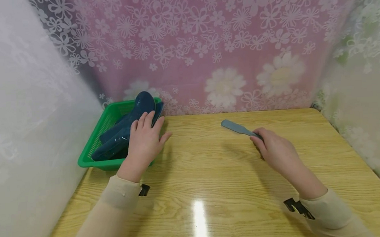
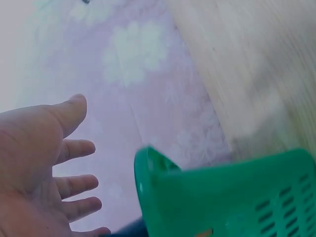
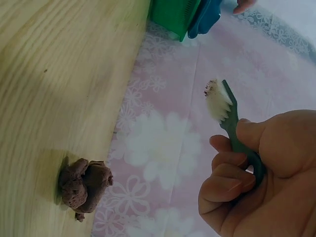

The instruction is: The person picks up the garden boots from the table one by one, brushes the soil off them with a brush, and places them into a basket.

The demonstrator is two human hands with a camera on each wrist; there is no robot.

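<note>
A pair of glossy dark blue rubber boots (image 1: 114, 141) lies in a green plastic basket (image 1: 83, 161) at the left of the table. My left hand (image 1: 144, 140) is over the basket's right side with its fingers spread, overlapping the boots in the head view. In the left wrist view its palm and straight fingers hold nothing. My right hand (image 1: 277, 150) grips a brush (image 1: 235, 126) by its grey-green handle, thumb on one side and fingers curled round. The right wrist view shows pale bristles (image 3: 217, 101) with brown specks on the tips.
A crumpled brown lump (image 3: 84, 182) sits on the wooden table (image 1: 192, 175), mostly hidden under my right hand in the head view. A pink flowered curtain (image 1: 187, 55) hangs along the table's back edge, with pale sheets at both sides.
</note>
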